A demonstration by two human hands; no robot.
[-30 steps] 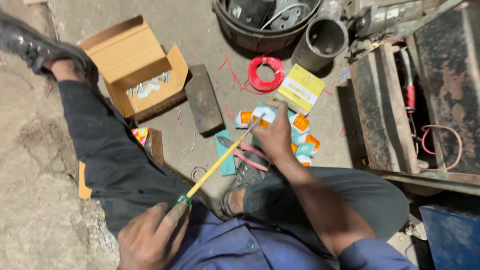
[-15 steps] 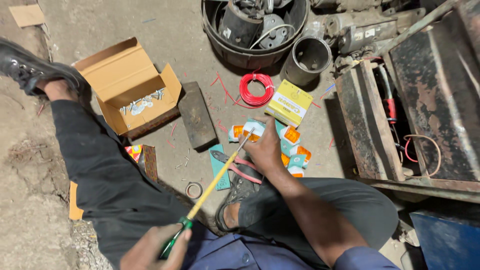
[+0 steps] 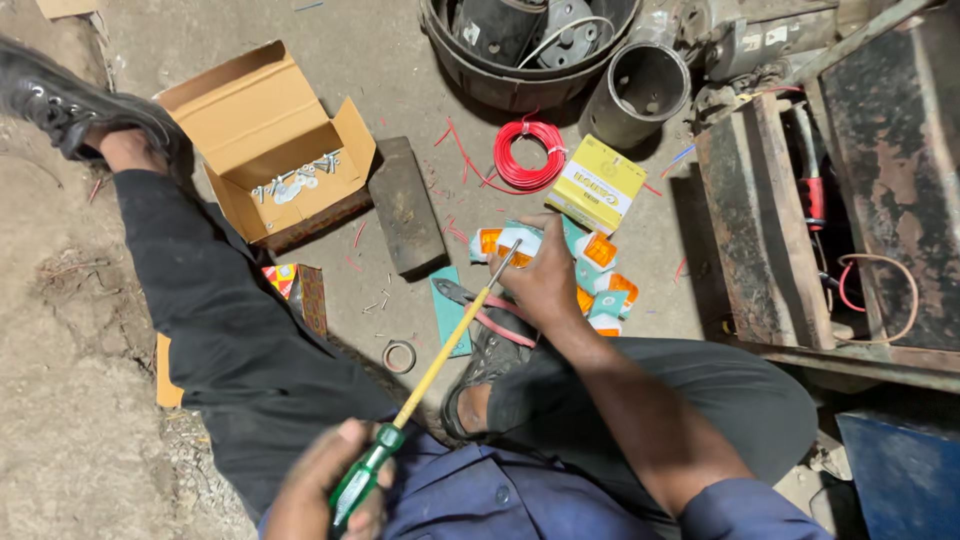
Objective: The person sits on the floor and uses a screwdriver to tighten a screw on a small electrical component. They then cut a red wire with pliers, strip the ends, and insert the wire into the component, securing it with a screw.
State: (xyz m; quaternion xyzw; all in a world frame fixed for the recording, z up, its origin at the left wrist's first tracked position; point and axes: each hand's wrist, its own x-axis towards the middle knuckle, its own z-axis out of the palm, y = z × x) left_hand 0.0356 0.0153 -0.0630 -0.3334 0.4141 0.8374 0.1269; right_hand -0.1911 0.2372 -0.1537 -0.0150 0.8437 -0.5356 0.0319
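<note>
The person sits on the concrete floor (image 3: 400, 90) with legs spread, working between the knees. The left hand (image 3: 325, 490) is closed around the green handle of a long screwdriver (image 3: 430, 375), whose yellow shaft runs up and to the right. Its metal tip meets a small orange-and-white lamp (image 3: 500, 243) that the right hand (image 3: 545, 280) holds down against the floor, fingers curled over it. More orange lamps (image 3: 600, 250) of the same kind lie in a loose heap just beside that hand, on teal cardboard. Pliers with pink grips (image 3: 480, 310) lie under the shaft, near the shoe.

Around the work are an open cardboard box (image 3: 260, 120) with bright metal fittings inside, a dark block (image 3: 405, 205), a coil of red wire (image 3: 530, 155), a small yellow box (image 3: 598, 185) and a black tub (image 3: 520, 80) of parts.

The main risk, as I judge it, is a slip. The screwdriver is gripped only at its far end, so the tip has little side control; if it jumps out of the screw it could stab the fingers of the right hand, which sit right at the tip, or crack the plastic lens. Small screws already lie scattered on the floor, and another one could roll off and be lost.
</note>
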